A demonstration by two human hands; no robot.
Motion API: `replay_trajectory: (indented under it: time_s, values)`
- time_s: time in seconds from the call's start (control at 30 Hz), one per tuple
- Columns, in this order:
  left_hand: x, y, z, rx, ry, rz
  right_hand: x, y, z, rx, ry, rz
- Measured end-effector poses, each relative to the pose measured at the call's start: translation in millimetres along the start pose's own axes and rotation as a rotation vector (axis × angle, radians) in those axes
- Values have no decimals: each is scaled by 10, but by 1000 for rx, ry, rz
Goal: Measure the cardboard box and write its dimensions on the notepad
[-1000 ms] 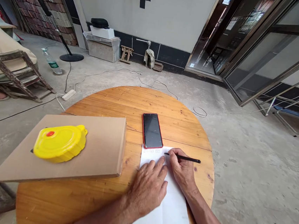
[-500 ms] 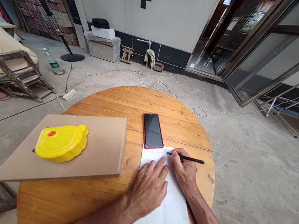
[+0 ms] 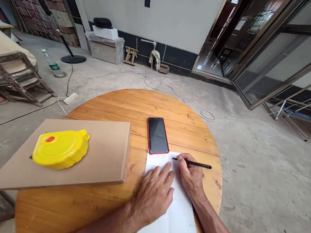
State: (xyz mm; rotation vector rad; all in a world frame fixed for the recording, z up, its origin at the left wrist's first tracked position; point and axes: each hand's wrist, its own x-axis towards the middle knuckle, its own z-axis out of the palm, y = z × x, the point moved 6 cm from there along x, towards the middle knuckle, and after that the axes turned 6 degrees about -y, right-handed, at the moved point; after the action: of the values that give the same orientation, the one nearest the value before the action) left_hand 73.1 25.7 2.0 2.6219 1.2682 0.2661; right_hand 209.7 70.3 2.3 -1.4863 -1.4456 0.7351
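A black pen (image 3: 199,164) is pinched in my right hand (image 3: 190,176), its tip near the top of a white sheet of paper (image 3: 178,217). Rows of small handwriting run along the sheet's upper edge, too small to read. My left hand (image 3: 156,191) lies flat on the paper with its fingers spread, to the left of the right hand. Just beyond the sheet, touching or nearly touching its top edge, lies a phone (image 3: 158,135) with a dark screen and a red case.
The round wooden table (image 3: 134,107) carries a flat cardboard box (image 3: 110,152) on the left, topped by a yellow chalk-line-like case (image 3: 61,147) with a red button. A wooden chair (image 3: 19,74), a water bottle (image 3: 52,64) and cables stand or lie on the concrete floor.
The view has shifted slightly, so everything sits a little further left. Both hands keep nearly the same place on the paper, with the pen still in the right one.
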Motion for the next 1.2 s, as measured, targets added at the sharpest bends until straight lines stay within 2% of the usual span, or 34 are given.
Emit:
replay_trajectory:
  time_s: [0.23,0.47,1.2]
  values:
    - [0,4,-2,3,6,4,0,-50,-1,-46,5,-47]
    - [-10,0,28,2,16,9,-31,57,-44,52,29,72]
    - [-12,-4,24,7,11,1,3,-67,-22,-39,33,-20]
